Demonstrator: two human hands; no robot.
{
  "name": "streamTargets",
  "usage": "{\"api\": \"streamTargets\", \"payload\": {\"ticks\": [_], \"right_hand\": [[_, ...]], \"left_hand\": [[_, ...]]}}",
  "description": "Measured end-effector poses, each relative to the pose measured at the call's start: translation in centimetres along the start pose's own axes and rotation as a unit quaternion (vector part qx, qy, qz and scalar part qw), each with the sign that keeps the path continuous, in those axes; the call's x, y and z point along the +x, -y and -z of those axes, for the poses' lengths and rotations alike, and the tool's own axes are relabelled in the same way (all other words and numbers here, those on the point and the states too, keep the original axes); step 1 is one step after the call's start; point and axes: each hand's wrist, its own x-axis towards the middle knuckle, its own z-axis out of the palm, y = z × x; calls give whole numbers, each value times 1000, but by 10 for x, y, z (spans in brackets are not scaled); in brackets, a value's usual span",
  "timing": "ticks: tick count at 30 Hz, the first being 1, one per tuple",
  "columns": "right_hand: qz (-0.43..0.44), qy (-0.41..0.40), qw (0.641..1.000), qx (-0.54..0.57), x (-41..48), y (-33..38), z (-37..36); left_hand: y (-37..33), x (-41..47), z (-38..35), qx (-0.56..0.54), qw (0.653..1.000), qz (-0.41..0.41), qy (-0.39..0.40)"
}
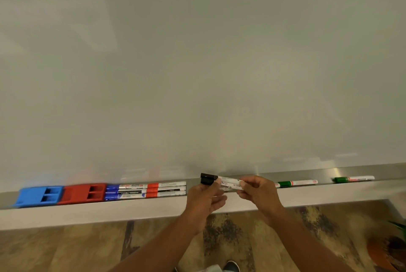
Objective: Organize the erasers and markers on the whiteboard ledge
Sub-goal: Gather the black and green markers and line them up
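Two black-capped markers (222, 180) are held level just above the grey ledge (329, 192), my left hand (204, 199) pinching them near the caps and my right hand (259, 192) gripping their white barrels. On the ledge at left sit a blue eraser (39, 196) and a red eraser (84, 192) side by side. Touching the red eraser lie several blue-capped markers (125, 191), followed end to end by red-capped markers (167, 188). To the right of my hands lie a green marker (296, 183) and a second green marker (353, 179), apart from each other.
The white board (197, 63) fills the view above the ledge. Below is a wood-patterned floor (87, 247) with my shoe (231, 267) and an orange plant pot (386, 254) at the lower right corner.
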Motion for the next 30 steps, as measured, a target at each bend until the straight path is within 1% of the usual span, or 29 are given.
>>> {"api": "streamTargets", "payload": {"ticks": [2, 3, 4, 5, 6, 8, 10, 12, 14, 15, 17, 20, 25, 30], "right_hand": [[11, -12, 1000, -24, 7, 4, -4], [16, -16, 999, -41, 9, 6, -7], [22, -18, 998, -57, 12, 7, -9], [26, -19, 997, -73, 15, 7, -12], [32, -21, 995, -90, 18, 6, -16], [42, -24, 990, -129, 23, 3, -23], [48, -27, 985, -162, 26, -1, -30], [50, -36, 981, -185, 28, -4, -37], [60, -45, 973, -217, 29, -6, -44], [65, -47, 968, -236, 30, -7, -47], [74, -50, 959, -271, 32, -6, -52], [78, -51, 944, -317, 34, -5, -58], [80, -47, 916, -389, 35, -10, -64], [85, -51, 895, -436, 32, -14, -72]], "left_hand": [[2, -6, 8, 146, 988, -33, -33], [5, -8, 12, 241, 966, -75, -45], [9, -10, 16, 343, 929, -132, -53], [14, -14, 20, 429, 881, -191, -54], [18, -16, 23, 485, 837, -248, -46], [26, -16, 28, 567, 763, -311, -21], [31, -11, 31, 640, 696, -324, -2], [31, -6, 30, 702, 638, -315, 20], [31, -2, 31, 749, 587, -305, 40], [30, 0, 33, 765, 569, -298, 44], [29, 6, 38, 788, 547, -278, 45], [29, 12, 46, 811, 527, -249, 41], [31, 13, 55, 824, 519, -219, 50], [30, 14, 63, 841, 496, -212, 50]]}}
